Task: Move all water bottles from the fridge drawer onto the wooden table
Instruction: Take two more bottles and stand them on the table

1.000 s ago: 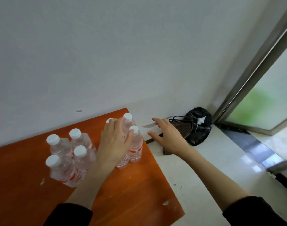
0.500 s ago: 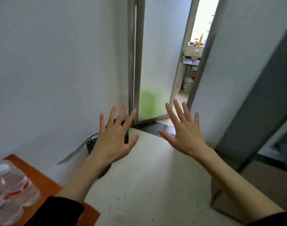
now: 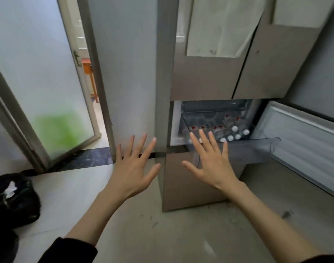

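A beige fridge [image 3: 204,80] fills the upper right, with its lower right door [image 3: 302,141] swung open. Behind it a clear drawer [image 3: 257,149] holds several water bottles [image 3: 230,130] with white caps and red labels, lying packed together. My left hand [image 3: 134,168] is spread open, empty, in front of the fridge's left edge. My right hand [image 3: 211,164] is also spread and empty, raised just before the drawer's front left corner and apart from the bottles. The wooden table is out of view.
A frosted glass door [image 3: 43,95] stands ajar at the left, with a dark threshold strip [image 3: 86,158] below it. A black bin bag [image 3: 12,196] sits on the pale floor at the lower left. An orange table leg [image 3: 90,76] shows through the doorway.
My view has swung right from the table and wall, past the doorway, to the open fridge. My left hand left the bottles on the table; both hands are now spread out in front of me.
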Demonstrator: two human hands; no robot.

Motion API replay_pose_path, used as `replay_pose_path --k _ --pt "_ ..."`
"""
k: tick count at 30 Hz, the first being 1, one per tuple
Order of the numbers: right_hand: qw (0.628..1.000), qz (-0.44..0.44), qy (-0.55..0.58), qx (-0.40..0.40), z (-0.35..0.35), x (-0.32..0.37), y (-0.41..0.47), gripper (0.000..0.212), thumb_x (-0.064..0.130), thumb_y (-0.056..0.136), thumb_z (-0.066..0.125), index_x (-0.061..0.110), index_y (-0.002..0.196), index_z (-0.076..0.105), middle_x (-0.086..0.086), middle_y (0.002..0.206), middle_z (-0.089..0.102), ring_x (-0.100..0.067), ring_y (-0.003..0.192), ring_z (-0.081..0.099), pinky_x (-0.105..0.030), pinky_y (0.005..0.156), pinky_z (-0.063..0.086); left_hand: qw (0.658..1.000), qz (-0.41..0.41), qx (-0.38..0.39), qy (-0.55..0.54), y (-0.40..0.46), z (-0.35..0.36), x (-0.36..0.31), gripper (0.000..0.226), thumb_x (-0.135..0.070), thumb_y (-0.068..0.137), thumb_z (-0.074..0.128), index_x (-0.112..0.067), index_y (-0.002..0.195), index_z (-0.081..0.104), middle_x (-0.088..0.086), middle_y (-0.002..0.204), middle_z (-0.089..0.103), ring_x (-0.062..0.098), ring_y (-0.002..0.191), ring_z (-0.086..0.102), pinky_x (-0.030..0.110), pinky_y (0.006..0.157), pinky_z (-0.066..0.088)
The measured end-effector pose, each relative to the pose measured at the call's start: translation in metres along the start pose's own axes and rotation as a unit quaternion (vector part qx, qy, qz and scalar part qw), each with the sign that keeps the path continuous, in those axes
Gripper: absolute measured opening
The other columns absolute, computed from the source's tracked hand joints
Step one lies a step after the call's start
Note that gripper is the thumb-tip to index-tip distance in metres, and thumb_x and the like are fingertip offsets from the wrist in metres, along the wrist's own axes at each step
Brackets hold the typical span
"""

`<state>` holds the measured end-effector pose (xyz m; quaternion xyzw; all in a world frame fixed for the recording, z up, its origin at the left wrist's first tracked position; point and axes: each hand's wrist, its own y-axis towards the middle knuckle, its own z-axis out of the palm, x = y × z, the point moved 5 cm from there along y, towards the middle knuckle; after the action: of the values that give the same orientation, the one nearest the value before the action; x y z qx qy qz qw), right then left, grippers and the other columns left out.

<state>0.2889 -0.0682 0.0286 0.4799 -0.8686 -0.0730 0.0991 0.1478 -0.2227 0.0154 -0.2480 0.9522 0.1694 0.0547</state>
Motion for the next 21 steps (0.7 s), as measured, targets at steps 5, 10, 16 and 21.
replay_pose_path --k 5,10,16,21 --pt "0.998 0.063 -0.015 0.001 0.009 -0.091 0.028 0.094 0.086 0.06 -0.003 0.039 0.14 -0.022 0.007 0.153 -0.023 -0.017 0.141 -0.023 -0.052 0.11 -0.015 0.998 0.054 0.03 -0.033 0.086 0.061 -0.048 0.068 -0.069 0.077 0.004 -0.046 0.135 -0.021 -0.014 0.147 -0.026 0.018 0.139 -0.026 0.047 0.113 -0.016" --pt "0.993 0.119 -0.003 0.001 0.026 -0.181 0.075 0.083 0.075 0.078 0.017 0.035 0.143 -0.015 0.003 0.157 -0.015 -0.018 0.143 -0.019 -0.047 0.114 -0.01 0.991 0.093 0.057 -0.073 0.18 0.116 -0.089 0.069 -0.071 0.077 0.007 -0.046 0.135 -0.021 -0.016 0.146 -0.023 0.012 0.138 -0.024 0.046 0.114 -0.013" --pt "0.984 0.174 0.035 0.003 0.042 -0.275 0.136 0.076 0.058 0.088 0.038 0.028 0.148 0.002 -0.002 0.158 0.001 -0.022 0.146 -0.005 -0.044 0.117 -0.002 0.979 0.116 0.103 -0.132 0.291 0.166 -0.141 0.075 -0.071 0.079 0.012 -0.036 0.145 -0.002 -0.009 0.157 0.0 0.016 0.145 -0.008 0.045 0.116 -0.006" --pt "0.973 0.212 0.094 0.011 0.062 -0.341 0.172 0.072 0.044 0.09 0.05 0.017 0.147 0.016 -0.008 0.156 0.015 -0.026 0.145 0.008 -0.041 0.118 0.012 0.962 0.132 0.15 -0.187 0.343 0.22 -0.182 0.066 -0.052 0.092 0.036 -0.03 0.147 0.006 -0.003 0.157 0.011 0.019 0.145 0.009 0.045 0.118 0.009"
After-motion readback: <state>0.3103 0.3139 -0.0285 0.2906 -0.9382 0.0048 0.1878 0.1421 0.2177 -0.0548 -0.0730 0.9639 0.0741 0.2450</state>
